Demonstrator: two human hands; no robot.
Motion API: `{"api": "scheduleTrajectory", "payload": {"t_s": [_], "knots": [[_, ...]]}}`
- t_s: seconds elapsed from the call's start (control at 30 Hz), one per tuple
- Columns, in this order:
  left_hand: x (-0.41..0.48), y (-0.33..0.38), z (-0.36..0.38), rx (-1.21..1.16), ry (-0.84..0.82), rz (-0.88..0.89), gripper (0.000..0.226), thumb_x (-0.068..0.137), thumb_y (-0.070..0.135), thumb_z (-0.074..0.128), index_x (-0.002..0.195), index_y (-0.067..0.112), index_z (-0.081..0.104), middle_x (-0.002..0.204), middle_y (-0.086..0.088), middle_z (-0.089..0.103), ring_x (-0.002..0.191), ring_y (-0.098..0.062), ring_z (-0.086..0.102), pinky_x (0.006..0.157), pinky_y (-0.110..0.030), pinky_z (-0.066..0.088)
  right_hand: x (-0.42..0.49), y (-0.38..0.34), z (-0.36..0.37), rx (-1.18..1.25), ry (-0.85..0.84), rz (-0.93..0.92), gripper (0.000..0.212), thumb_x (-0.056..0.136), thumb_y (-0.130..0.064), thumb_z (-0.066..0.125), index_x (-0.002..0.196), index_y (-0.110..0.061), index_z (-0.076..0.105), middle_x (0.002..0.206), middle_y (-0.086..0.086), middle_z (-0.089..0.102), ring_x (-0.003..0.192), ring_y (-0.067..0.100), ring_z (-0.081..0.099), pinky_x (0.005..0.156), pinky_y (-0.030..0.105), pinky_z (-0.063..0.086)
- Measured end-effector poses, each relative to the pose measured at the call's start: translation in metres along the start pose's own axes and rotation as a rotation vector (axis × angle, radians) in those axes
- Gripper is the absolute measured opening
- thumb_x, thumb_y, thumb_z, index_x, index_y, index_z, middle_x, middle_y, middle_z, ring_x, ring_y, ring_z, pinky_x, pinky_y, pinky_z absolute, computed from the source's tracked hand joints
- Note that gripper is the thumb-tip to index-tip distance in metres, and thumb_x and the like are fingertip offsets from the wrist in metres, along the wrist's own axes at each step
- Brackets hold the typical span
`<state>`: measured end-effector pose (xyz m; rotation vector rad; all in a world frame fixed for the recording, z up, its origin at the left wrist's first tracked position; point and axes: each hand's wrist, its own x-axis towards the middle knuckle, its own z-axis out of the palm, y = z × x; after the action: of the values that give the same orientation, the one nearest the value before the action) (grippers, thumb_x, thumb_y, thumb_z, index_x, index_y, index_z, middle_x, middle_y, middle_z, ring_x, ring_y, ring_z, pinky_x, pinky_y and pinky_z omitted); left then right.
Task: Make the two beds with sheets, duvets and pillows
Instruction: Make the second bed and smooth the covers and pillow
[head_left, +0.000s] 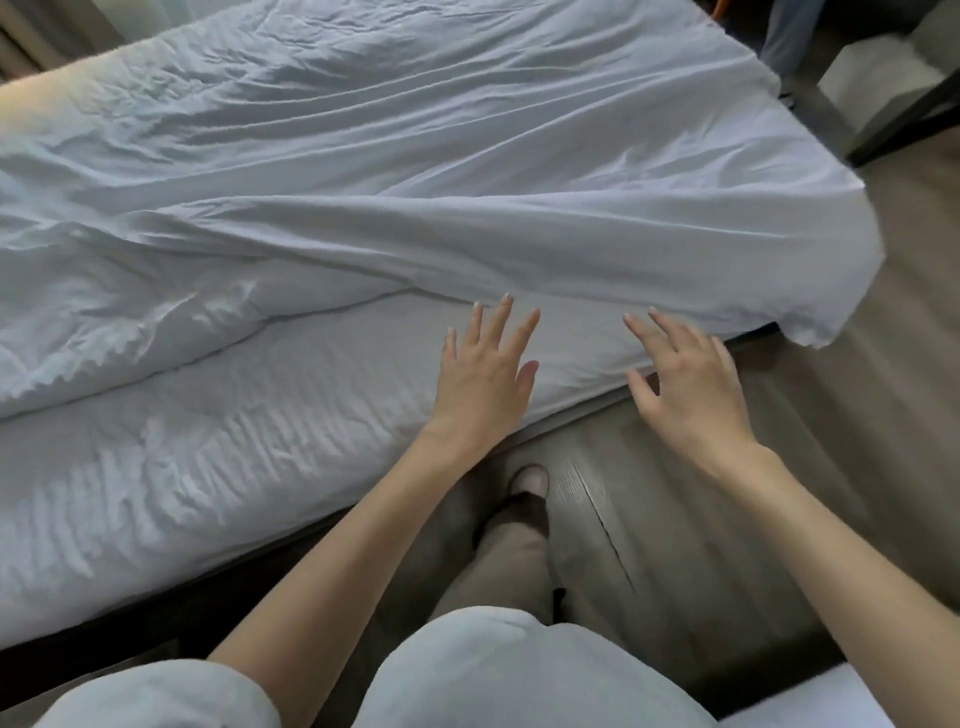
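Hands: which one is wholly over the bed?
The left hand, with its fingers spread over the white sheet. The right hand straddles that sheet's edge, its palm above the wooden floor.

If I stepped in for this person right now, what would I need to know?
Left hand: open, fingers spread over the sheet, near the edge of the duvet.
Right hand: open, holding nothing, at the sheet's edge.
Duvet: rumpled on the sheet, one corner hanging off the end.
Done: sheet on, duvet laid.
Left: straighten the duvet over the uncovered sheet, add pillows (none in view). Second bed: cannot tell.
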<state>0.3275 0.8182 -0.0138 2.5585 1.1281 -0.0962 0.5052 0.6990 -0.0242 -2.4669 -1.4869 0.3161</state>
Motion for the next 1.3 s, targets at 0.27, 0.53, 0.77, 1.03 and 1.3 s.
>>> {"api": "scheduleTrajectory", "payload": {"t_s": [0.27, 0.53, 0.77, 1.03, 1.3], "knots": [[0.126, 0.056, 0.047, 0.043, -0.107, 0.045, 0.058, 0.104, 0.037, 0.035, 0.155, 0.032, 0.009, 0.164, 0.001, -0.002, 0.15, -0.028, -0.003, 0.121, -0.048, 0.006, 0.081, 0.121, 0.005, -0.026, -0.069, 0.092, 0.053, 0.091, -0.025, 0.06, 0.142, -0.022, 0.046, 0.136, 0.009, 0.049, 0.128, 0.029, 0.043, 0.111, 0.053, 0.028], [0.242, 0.116, 0.075, 0.0, -0.169, 0.005, 0.06, 0.102, 0.036, 0.039, 0.155, 0.028, 0.012, 0.164, -0.002, 0.003, 0.15, -0.03, 0.003, 0.12, -0.05, 0.011, 0.166, 0.216, -0.001, -0.12, -0.143, 0.126, 0.053, 0.091, -0.027, 0.059, 0.142, -0.022, 0.045, 0.133, 0.01, 0.05, 0.125, 0.028, 0.043, 0.11, 0.047, 0.031], [0.301, 0.15, 0.123, -0.006, -0.237, -0.063, 0.061, 0.102, 0.041, 0.041, 0.155, 0.031, 0.013, 0.164, 0.0, 0.004, 0.15, -0.03, 0.003, 0.118, -0.051, 0.014, 0.214, 0.287, 0.033, -0.171, -0.304, 0.081, 0.055, 0.092, -0.034, 0.057, 0.144, -0.026, 0.04, 0.134, 0.007, 0.045, 0.127, 0.027, 0.04, 0.106, 0.044, 0.033], [0.332, 0.196, 0.2, -0.063, -0.229, -0.262, 0.073, 0.096, 0.041, 0.053, 0.154, 0.036, 0.01, 0.163, 0.004, -0.007, 0.149, -0.032, -0.007, 0.118, -0.051, 0.014, 0.271, 0.36, 0.072, -0.187, -0.529, -0.097, 0.06, 0.092, -0.037, 0.057, 0.146, -0.03, 0.033, 0.148, 0.008, 0.032, 0.133, 0.031, 0.032, 0.105, 0.049, 0.035], [0.362, 0.217, 0.279, 0.046, -0.248, -0.278, 0.106, 0.074, 0.044, 0.077, 0.153, 0.04, 0.008, 0.164, 0.001, -0.003, 0.146, -0.036, 0.012, 0.113, -0.051, 0.021, 0.292, 0.407, 0.121, -0.323, -0.537, -0.298, 0.094, 0.075, -0.044, 0.074, 0.153, -0.03, 0.022, 0.151, 0.01, 0.025, 0.121, 0.045, 0.033, 0.103, 0.063, 0.032]]}}
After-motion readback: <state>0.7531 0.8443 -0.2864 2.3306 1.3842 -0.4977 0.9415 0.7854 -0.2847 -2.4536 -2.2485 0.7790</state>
